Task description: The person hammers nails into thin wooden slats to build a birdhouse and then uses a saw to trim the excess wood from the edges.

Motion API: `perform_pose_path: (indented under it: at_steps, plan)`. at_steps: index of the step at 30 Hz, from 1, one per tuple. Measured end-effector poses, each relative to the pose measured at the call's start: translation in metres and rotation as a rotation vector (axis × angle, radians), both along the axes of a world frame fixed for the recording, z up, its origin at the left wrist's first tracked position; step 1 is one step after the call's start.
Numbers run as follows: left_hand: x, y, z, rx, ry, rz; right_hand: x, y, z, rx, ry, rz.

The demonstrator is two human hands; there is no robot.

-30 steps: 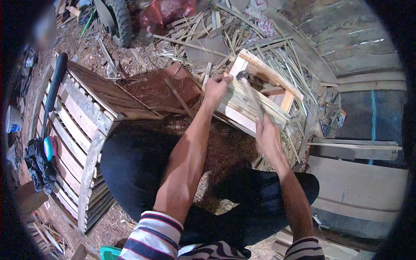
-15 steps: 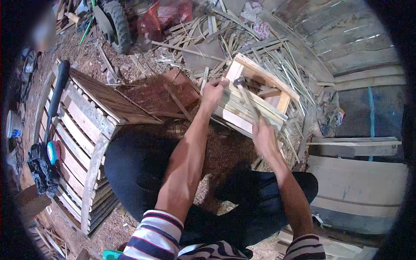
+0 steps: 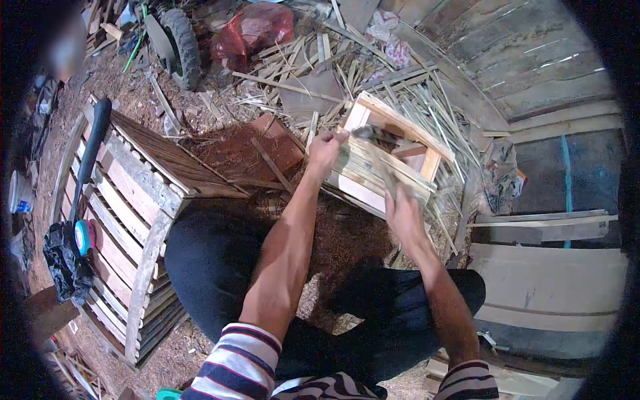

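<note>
In your right hand [image 3: 404, 212]: hammer [image 3: 380, 160], fingers wrapped round handle.
Head over the slatted wooden frame [image 3: 393, 153], out ahead between your knees and the scrap pile [image 3: 293, 83]; left hand [image 3: 325, 155] pinches its near-left corner.

From where I stand, this looks like a rough, makeshift woodworking spot: a heap of thin, pale wooden strips [image 3: 293, 83] lies on the brown ground strewn with shavings [image 3: 110, 80], close to a crumpled, translucent red plastic bag [image 3: 250, 33]. A black, knobbly-treaded rubber tire [image 3: 179, 50] stands off to one side, and weathered grey wooden planks [image 3: 527, 60] wall the far corner. Near the sitter, a large crate of pale wooden slats [image 3: 117, 220] carries a long black-handled tool [image 3: 93, 143].
</note>
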State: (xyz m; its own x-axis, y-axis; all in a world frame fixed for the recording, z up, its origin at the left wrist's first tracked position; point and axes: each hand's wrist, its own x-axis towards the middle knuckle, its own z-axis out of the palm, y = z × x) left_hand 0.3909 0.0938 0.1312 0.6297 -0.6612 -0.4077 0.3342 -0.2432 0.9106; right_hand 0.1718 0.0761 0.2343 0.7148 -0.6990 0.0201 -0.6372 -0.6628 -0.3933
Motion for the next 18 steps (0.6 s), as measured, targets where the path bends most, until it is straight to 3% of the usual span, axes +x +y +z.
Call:
perform_pose_path:
  at_steps: [1, 5, 8, 10, 14, 16, 18]
  plan:
    - [-0.003, 0.001, 0.001, -0.005, -0.005, -0.003, -0.005, -0.010, -0.013, 0.011, 0.165, -0.036]
    - [0.000, 0.001, 0.004, -0.062, 0.061, 0.025, -0.003, 0.002, 0.004, 0.042, -0.047, -0.096]
    - [0.000, 0.002, 0.000, -0.079, 0.098, -0.001, -0.003, -0.008, -0.006, -0.009, 0.097, -0.013]
    - [0.002, 0.003, 0.004, -0.045, 0.038, -0.033, 0.002, -0.007, 0.005, 0.032, 0.124, -0.074]
    - [-0.001, 0.001, 0.001, -0.085, 0.082, 0.005, -0.004, 0.002, 0.004, 0.041, -0.142, -0.078]
    - [-0.001, -0.003, -0.002, -0.076, 0.061, 0.016, -0.004, -0.008, 0.001, 0.033, 0.111, -0.063]
    - [-0.001, -0.003, -0.006, -0.112, 0.128, 0.024, -0.006, -0.006, 0.001, 0.027, 0.090, -0.070]
